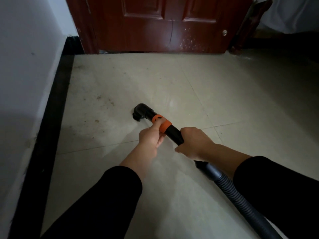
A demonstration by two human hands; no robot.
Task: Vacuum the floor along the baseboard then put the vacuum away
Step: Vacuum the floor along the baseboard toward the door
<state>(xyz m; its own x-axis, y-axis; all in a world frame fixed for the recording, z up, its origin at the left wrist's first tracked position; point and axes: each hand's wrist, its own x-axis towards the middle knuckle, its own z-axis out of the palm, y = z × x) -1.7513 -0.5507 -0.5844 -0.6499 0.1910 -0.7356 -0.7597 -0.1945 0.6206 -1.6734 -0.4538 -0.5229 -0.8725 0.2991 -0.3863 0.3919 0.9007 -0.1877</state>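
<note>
A black vacuum wand (172, 133) with an orange collar (162, 124) slants across the pale tiled floor (189, 83). Its black nozzle head (140, 111) touches the floor, well to the right of the black baseboard (51, 118). My left hand (151, 137) grips the wand at the orange collar, thumb laid along it. Just behind, my right hand (195, 144) grips the wand where it meets the grey ribbed hose (241, 200), which trails off to the lower right. The vacuum's body is out of view.
A white wall (22, 75) runs along the left above the baseboard. A dark red wooden door (164, 25) stands closed ahead. Dirt specks (100, 100) dot the tiles left of the nozzle. Dark furniture (276, 40) sits at the far right.
</note>
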